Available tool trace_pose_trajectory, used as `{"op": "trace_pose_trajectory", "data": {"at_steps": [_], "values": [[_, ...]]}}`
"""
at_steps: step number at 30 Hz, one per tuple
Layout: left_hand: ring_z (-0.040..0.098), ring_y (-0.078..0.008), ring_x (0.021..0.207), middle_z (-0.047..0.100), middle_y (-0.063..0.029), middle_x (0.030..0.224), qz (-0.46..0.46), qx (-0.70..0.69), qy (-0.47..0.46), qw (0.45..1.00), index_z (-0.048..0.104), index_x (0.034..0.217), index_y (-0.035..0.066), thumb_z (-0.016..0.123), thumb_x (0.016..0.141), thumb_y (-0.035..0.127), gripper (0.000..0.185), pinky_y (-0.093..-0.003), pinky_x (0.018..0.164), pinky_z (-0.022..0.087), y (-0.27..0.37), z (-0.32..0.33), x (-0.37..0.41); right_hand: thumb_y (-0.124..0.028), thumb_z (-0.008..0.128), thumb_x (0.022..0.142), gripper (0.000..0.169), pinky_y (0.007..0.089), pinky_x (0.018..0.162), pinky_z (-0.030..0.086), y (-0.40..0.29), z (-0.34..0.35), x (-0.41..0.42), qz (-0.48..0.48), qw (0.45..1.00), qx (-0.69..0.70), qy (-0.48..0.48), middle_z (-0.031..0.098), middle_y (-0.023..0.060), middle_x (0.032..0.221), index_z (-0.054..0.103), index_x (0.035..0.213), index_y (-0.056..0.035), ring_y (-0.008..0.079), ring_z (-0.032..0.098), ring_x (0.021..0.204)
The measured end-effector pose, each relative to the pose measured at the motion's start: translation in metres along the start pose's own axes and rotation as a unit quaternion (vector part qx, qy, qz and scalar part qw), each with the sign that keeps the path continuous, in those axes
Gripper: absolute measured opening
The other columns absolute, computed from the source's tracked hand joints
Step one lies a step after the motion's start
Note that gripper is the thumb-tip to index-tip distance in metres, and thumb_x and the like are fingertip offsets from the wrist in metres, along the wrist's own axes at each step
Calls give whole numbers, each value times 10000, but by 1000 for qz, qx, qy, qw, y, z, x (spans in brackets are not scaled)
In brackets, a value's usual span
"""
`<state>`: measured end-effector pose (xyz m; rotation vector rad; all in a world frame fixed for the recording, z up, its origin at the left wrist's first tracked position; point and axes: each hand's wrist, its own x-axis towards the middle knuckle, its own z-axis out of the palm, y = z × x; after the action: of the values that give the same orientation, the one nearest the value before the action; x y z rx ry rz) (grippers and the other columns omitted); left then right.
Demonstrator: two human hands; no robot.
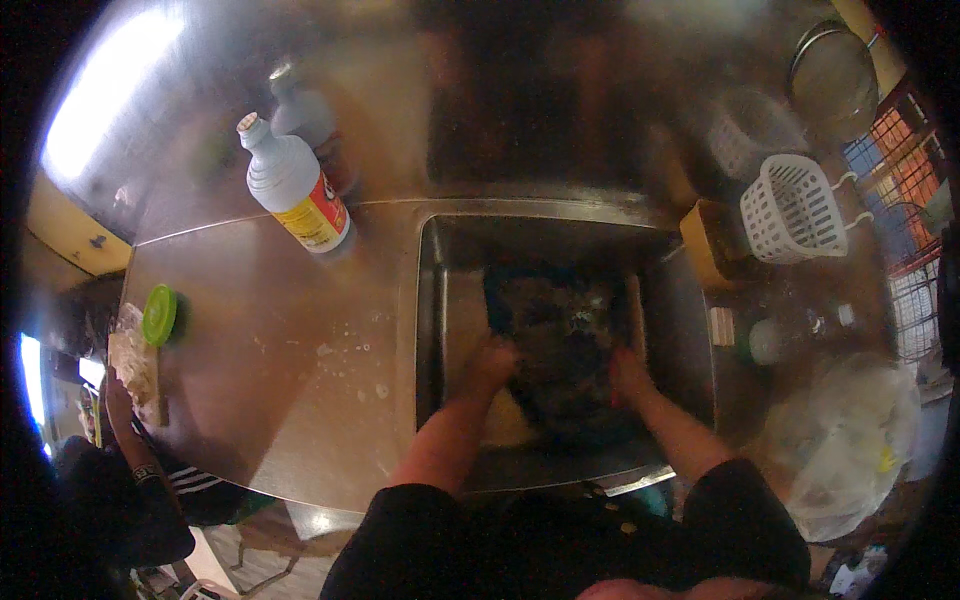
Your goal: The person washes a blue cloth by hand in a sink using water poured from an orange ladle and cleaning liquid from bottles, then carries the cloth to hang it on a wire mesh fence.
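Both my hands are down inside a stainless steel sink. A dark, wet-looking cloth is spread across its bottom. My left hand grips the cloth's left edge, fingers curled. At the cloth's right edge, my right hand is blurred and dim, with a small red thing against its inner side; how its fingers lie cannot be told. The cloth's dark folds and print are hard to make out.
Left of the sink stands an uncapped white bottle. A green lid lies near a board, where another person's hand rests. At right are a white perforated basket, a yellowish container, a small block and a plastic bag.
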<state>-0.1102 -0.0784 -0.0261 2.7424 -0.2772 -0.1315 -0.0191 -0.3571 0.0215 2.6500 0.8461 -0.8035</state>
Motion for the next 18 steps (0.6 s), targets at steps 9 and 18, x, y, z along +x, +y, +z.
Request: {"op": "trace_pose_trajectory", "data": {"at_steps": [9, 18], "values": [[454, -416, 1124, 252, -254, 1365, -170, -146, -116, 968, 236, 1341, -24, 567, 805, 309, 712, -468, 934, 399, 53, 25, -69, -203, 593, 763, 488, 378, 889, 440, -2, -23, 51, -20, 866, 325, 380, 555, 164, 1138, 467, 1217, -77, 293, 558, 1010], [531, -335, 1071, 560, -175, 1148, -50, -20, -285, 957, 458, 1255, 71, 533, 800, 302, 515, -441, 943, 384, 37, -10, -49, -445, 346, 918, 483, 457, 877, 432, 11, -4, 29, 137, 947, 222, 187, 549, 198, 1165, 393, 1300, -153, 346, 541, 1057]]}}
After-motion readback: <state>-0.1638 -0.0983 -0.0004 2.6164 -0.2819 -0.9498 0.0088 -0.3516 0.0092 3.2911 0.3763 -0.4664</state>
